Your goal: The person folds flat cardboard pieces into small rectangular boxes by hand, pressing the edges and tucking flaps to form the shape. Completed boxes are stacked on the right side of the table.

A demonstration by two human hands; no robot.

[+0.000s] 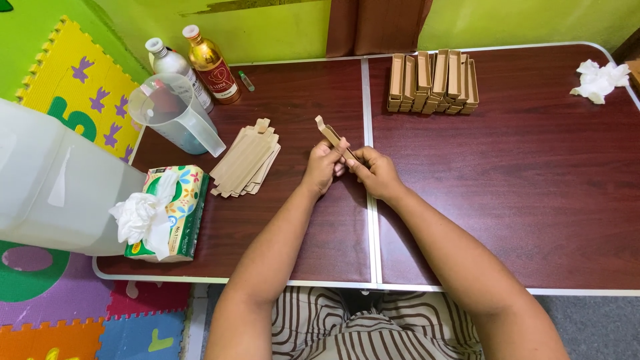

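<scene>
Near the centre of the frame I saw a small brown cardboard box (331, 135), slim and tilted, its open flap pointing toward the upper left. My left hand (323, 167) was closed around its lower end, and my right hand (375, 172) pinched the same end from the other side, both over the dark red table (533, 187). Just left lay a stack of flat box blanks (245, 162). Above, upper centre, stood a group of folded boxes (433, 81). A tissue pack (175, 207) sat at lower left.
</scene>
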